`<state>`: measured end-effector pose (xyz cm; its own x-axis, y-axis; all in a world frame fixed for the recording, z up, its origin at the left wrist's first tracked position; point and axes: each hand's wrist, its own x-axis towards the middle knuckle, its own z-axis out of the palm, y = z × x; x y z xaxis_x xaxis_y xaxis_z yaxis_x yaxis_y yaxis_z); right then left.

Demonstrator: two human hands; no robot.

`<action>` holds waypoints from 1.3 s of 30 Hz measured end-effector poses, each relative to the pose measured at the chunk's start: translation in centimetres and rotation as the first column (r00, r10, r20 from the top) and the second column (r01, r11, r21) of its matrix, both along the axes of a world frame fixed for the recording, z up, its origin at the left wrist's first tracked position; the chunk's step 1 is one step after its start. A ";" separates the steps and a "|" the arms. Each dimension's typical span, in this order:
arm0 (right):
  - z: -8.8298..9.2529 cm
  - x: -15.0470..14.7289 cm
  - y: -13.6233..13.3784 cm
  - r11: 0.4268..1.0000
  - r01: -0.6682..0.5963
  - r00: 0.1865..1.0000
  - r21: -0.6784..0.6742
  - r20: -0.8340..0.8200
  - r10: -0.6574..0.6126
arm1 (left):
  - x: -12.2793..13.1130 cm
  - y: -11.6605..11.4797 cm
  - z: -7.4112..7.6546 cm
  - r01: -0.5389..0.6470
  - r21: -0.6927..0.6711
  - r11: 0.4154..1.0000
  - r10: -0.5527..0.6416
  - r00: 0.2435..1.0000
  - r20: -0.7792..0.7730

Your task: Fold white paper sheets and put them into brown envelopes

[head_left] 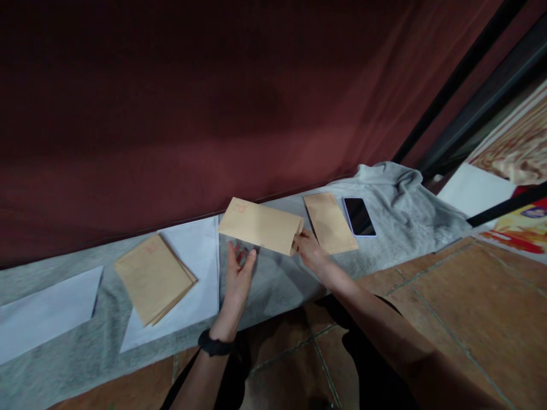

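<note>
A tan paper envelope (pixel 260 226) with small red print at its left end is held up off the grey cloth. My right hand (pixel 308 246) grips its right end, which looks like the opening; some fingertips are hidden there. Just below the envelope's left part is my left hand (pixel 239 270), fingers spread and thumb apart, with a dark band on the wrist. Whether its fingertips touch the envelope's lower edge I cannot tell. Another tan envelope (pixel 331 223) lies flat to the right of my right hand.
On the left, a stack of tan envelopes (pixel 154 279) rests on white paper (pixel 207 273). Farther left lies a folded white sheet (pixel 51 313). A phone (pixel 359 216) sits at the right on the grey cloth (pixel 397 228). Behind stands a dark red fabric wall (pixel 239 125); tiled floor (pixel 465 302) is below.
</note>
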<state>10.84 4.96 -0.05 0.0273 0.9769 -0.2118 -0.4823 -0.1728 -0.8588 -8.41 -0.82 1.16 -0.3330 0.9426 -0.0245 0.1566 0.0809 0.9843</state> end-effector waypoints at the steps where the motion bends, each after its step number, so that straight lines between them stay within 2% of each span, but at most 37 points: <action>1: -0.1 -0.3 -0.1 1.000 0.005 1.000 0.001 0.012 -0.005 | 0.8 -0.2 -0.1 -0.011 -0.090 0.996 0.030 0.977 0.211; 2: -0.3 -0.6 -0.3 1.000 0.011 1.000 0.001 0.029 -0.011 | 1.6 -0.3 0.0 0.038 -0.152 0.988 0.024 0.922 0.386; 4: -0.6 -1.0 -0.6 1.000 0.015 0.997 -0.006 0.077 -0.015 | 2.8 -0.5 0.4 0.142 -0.182 0.973 -0.007 0.808 0.589; 5: -0.7 -1.2 -0.7 1.000 0.014 0.995 -0.013 0.102 -0.013 | 3.3 -0.6 0.7 0.172 -0.172 0.970 -0.024 0.771 0.636; 7: -0.8 -1.5 -0.9 1.000 0.008 0.989 -0.030 0.146 -0.004 | 3.8 -0.5 1.2 0.167 -0.158 0.973 -0.020 0.746 0.666; 10: -0.9 -1.7 -1.1 0.998 0.004 0.980 -0.056 0.199 0.007 | 4.1 -0.4 1.4 0.136 -0.171 0.976 0.013 0.747 0.664; 15: -0.8 -2.1 -1.4 0.997 -0.014 0.973 -0.077 0.230 0.031 | 4.1 -0.1 0.8 0.123 -0.176 0.977 0.033 0.721 0.692; 18: -0.2 -2.1 -1.5 0.996 -0.061 0.981 -0.066 0.182 0.073 | 3.7 0.3 0.4 0.122 -0.184 0.975 0.044 0.709 0.704; 21: 0.7 -1.1 -1.3 0.987 -0.151 0.984 -0.050 0.092 0.155 | 2.4 1.2 0.6 0.124 -0.196 0.973 0.044 0.731 0.681; 23: 1.3 0.1 -0.9 0.980 -0.192 0.979 -0.055 0.053 0.195 | 0.9 1.8 1.1 0.164 -0.197 0.967 -0.002 0.773 0.635; 25: 1.6 1.5 -0.5 0.981 -0.186 0.979 -0.059 0.073 0.190 | -0.7 2.3 1.7 0.254 -0.204 0.945 -0.097 0.817 0.568; 28: 1.3 2.9 -0.3 0.993 -0.119 0.961 -0.019 0.248 0.120 | -2.7 2.7 2.3 0.387 -0.244 0.889 -0.235 0.844 0.483; 31: 0.5 3.0 -0.3 0.997 -0.043 0.873 0.072 0.487 0.002 | -3.2 2.8 1.7 0.359 -0.286 0.889 -0.227 0.885 0.406; 32: 0.3 2.8 -0.4 0.992 -0.053 0.833 0.115 0.553 -0.020 | -3.0 2.7 1.3 0.338 -0.300 0.892 -0.215 0.901 0.376; 34: 0.0 2.2 -0.7 0.958 -0.188 0.725 0.218 0.688 -0.014 | -2.5 2.5 0.4 0.317 -0.329 0.890 -0.215 0.926 0.309; 36: -0.2 1.6 -1.1 0.858 -0.431 0.529 0.281 0.848 -0.012 | -2.0 2.3 -0.2 0.313 -0.352 0.882 -0.244 0.943 0.225; 37: -0.3 1.2 -1.3 0.793 -0.547 0.417 0.269 0.909 -0.020 | -1.9 2.2 -0.4 0.307 -0.363 0.880 -0.262 0.950 0.169; 39: -0.8 0.6 -1.7 0.695 -0.693 0.228 0.191 0.973 -0.041 | -2.0 1.9 -0.4 0.288 -0.386 0.877 -0.290 0.956 0.053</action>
<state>11.49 3.22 -0.81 -0.5261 0.8298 0.1860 0.5972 0.5162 -0.6139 -10.38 1.10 0.73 -0.0488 0.9134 -0.4041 0.2371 0.4036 0.8837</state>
